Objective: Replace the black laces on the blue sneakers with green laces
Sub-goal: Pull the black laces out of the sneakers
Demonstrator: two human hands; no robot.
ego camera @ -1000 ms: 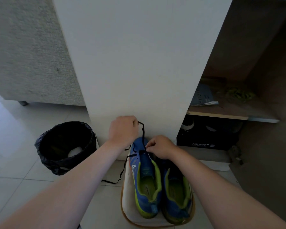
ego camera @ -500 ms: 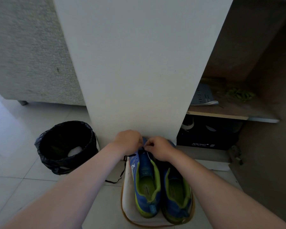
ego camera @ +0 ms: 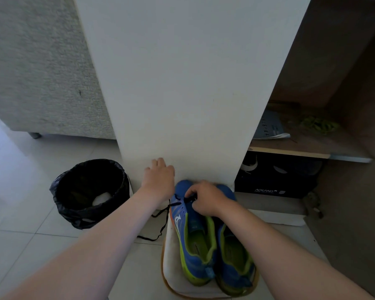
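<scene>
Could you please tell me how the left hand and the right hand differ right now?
The left hand has straight, spread fingers and seems to hold nothing; the right hand curls its fingers and pinches the black lace. The left hand is by the white panel; the right hand is over the toe end of the blue sneaker. Both are near that sneaker.

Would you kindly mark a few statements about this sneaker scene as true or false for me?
1. The right hand pinches the black lace on the blue sneakers. True.
2. The green laces lie on the cupboard shelf. True.
3. The black bin stands right of the sneakers. False: it stands to their left.
4. The sneakers stand on bare floor tiles. False: they stand on a white tray.
</scene>
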